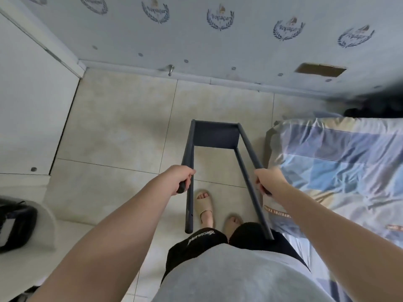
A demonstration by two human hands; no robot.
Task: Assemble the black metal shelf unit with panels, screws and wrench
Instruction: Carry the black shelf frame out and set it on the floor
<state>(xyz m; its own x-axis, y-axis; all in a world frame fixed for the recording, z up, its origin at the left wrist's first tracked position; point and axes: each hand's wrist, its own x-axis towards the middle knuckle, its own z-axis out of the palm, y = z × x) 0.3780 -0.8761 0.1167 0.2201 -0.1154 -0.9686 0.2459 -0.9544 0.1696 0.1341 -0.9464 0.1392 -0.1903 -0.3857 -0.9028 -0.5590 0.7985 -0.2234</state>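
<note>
The partly built black metal shelf frame (216,136) hangs in front of me over the tiled floor, a dark panel joining its posts at the far end. Several black posts run from that panel back toward me. My left hand (181,178) grips the upper left post near its end. My right hand (267,180) grips the upper right post in the same way. Two lower posts (189,205) hang free below, their ends near my knees. No screws or wrench are in view.
A bed with a blue patchwork cover (340,162) stands close on the right. A white wall panel with printed emblems (220,17) runs across the back. A white cabinet (32,101) is at left, a black bag (15,225) below it. My sandalled feet (205,205) stand under the frame.
</note>
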